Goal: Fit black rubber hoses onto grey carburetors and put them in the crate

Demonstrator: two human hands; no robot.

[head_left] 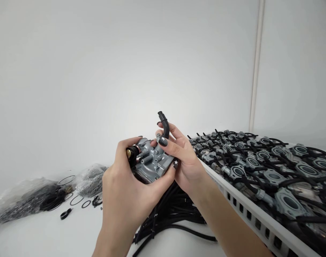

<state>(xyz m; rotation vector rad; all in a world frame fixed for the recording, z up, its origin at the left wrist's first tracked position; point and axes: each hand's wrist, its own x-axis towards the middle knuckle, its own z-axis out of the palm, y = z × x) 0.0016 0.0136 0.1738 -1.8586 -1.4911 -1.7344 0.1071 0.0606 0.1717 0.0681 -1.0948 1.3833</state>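
Note:
A grey metal carburetor is held up in front of me, with a black part bearing a brass centre on its left side. My left hand is wrapped round the carburetor from the left and below, its thumb along the lower edge. On the right, my right hand pinches a short bent black rubber hose at the carburetor's top. The hose stands upward, its stepped free end pointing up. The fingers hide where the hose meets the metal body.
A white slotted crate at right holds many similar carburetors with black hoses. Below my hands lies a bundle of long black hoses. At left are plastic bags of small parts, black rings and a small black clip-like piece.

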